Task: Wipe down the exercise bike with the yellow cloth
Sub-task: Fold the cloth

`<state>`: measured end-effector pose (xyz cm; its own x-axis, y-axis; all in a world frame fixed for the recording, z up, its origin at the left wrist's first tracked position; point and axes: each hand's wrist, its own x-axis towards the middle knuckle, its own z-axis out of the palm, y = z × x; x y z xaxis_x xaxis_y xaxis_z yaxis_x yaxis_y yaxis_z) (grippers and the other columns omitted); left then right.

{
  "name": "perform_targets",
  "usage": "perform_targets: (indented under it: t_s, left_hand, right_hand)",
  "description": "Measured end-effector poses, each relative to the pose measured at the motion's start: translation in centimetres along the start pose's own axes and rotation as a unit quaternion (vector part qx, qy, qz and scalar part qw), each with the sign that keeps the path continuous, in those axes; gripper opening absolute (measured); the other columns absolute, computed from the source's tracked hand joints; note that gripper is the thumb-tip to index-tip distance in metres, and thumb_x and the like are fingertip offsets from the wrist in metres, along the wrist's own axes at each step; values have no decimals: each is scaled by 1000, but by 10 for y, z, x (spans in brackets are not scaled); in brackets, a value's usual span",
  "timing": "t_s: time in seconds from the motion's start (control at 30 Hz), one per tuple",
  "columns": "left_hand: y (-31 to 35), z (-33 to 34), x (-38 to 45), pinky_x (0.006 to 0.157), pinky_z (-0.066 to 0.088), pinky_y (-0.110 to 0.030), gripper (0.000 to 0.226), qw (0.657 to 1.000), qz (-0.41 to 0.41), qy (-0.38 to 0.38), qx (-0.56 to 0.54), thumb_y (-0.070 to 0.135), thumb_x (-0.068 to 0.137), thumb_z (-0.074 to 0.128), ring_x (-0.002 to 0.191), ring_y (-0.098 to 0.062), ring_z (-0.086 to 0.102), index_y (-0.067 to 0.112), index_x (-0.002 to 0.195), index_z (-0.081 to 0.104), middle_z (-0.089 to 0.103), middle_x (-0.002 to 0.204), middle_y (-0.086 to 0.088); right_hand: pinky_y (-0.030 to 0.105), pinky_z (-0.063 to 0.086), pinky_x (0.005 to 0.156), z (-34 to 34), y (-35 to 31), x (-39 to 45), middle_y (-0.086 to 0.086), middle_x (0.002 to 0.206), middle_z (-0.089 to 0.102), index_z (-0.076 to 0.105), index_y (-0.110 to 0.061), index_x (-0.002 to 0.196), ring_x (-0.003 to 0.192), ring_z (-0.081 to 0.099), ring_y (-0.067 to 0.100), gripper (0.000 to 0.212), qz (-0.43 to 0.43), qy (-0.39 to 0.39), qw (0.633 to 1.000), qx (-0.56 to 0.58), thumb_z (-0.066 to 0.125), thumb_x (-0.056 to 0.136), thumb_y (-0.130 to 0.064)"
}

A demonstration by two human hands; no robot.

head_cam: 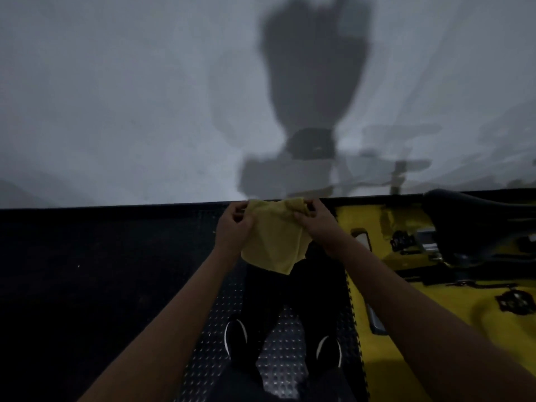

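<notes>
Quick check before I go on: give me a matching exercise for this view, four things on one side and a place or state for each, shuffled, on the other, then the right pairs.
Things:
1. yellow cloth
2. bike saddle
3. shoes
4. left hand

Places or states:
A. black, at the right edge of the view
B. on the studded floor mat, at the bottom centre
C. hanging between both hands, held by its top edge
D. pinching one upper corner of the cloth, opposite the right hand

Pairs: 1-C, 2-A, 3-B, 4-D
</notes>
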<state>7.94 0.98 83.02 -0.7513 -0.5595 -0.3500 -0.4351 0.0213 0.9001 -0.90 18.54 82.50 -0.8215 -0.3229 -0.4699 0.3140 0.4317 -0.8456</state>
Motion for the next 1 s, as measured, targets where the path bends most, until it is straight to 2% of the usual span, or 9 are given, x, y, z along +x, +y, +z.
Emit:
perform_targets:
  t_s: [0.07, 0.13, 0.27, 0.43, 0.57, 0.77, 0.83, 0.93, 1.0]
  left_hand:
    - [-23, -7, 20, 70, 51, -24, 27, 999, -37, -11, 5, 17, 92, 65, 93, -14, 63, 19, 119, 64, 67, 109, -5]
    - [-49, -12, 39, 71, 52, -25, 27, 998, -57, -25, 9, 21, 91, 67, 92, -13, 65, 20, 118, 65, 68, 110, -4]
    - [-112, -10, 88, 68, 51, -19, 30, 994, -81, -60, 38, 16, 92, 66, 92, -10, 64, 14, 122, 64, 68, 108, 0]
    - [-209, 10, 141, 70, 52, -15, 31, 987, -104, -85, 83, 12, 92, 66, 94, -10, 63, 11, 123, 64, 67, 110, -2]
    - [-306, 39, 172, 85, 55, -30, 29, 977, -142, -117, 107, 13, 90, 67, 100, -14, 63, 16, 118, 63, 66, 109, 1]
    - [-443, 90, 207, 73, 51, -19, 26, 969, -188, -100, 122, 9, 89, 67, 90, -8, 63, 18, 113, 65, 65, 93, 10]
    - [-482, 108, 218, 75, 53, -21, 26, 967, -194, -99, 135, 11, 89, 67, 89, -8, 65, 19, 114, 65, 67, 94, 7]
    - [-540, 135, 238, 86, 56, -31, 28, 962, -203, -107, 146, 11, 90, 64, 96, -12, 66, 21, 116, 64, 68, 101, 4]
    - [-573, 151, 250, 88, 56, -32, 28, 960, -208, -110, 155, 12, 90, 64, 98, -12, 66, 23, 116, 64, 68, 103, 4]
  right_hand:
    - [42, 52, 93, 23, 14, 14, 7, 122, 59, 53, -15, 132, 111, 59, 26, 37, 33, 2, 999, -6, 65, 98, -19]
    - [42, 54, 93, 44, 32, 29, 6, 120, 61, 56, -18, 128, 110, 60, 26, 33, 50, 14, 999, -4, 67, 96, -19]
    - [32, 49, 82, 81, 82, 72, -5, 105, 59, 61, -21, 125, 99, 58, 17, 30, 80, 61, 995, 10, 68, 96, -19]
    - [35, 51, 92, 120, 171, 121, -6, 107, 57, 61, -23, 126, 106, 57, 19, 31, 132, 79, 988, 10, 67, 96, -21]
    - [36, 53, 93, 146, 262, 161, -7, 103, 55, 61, -20, 128, 105, 56, 19, 33, 167, 77, 983, 6, 67, 96, -17]
    - [38, 57, 89, 177, 403, 214, -12, 96, 58, 60, -29, 112, 104, 63, 20, 21, 205, 67, 977, -2, 63, 96, -16]
    - [39, 58, 88, 183, 442, 231, -12, 96, 59, 59, -30, 107, 102, 63, 20, 18, 215, 66, 974, 1, 62, 97, -16]
    - [38, 57, 90, 191, 502, 262, -6, 106, 62, 60, -28, 113, 104, 63, 19, 20, 223, 66, 973, -2, 61, 98, -16]
    - [35, 56, 89, 195, 536, 280, -4, 111, 62, 60, -25, 121, 105, 62, 18, 24, 225, 53, 973, -5, 59, 99, -16]
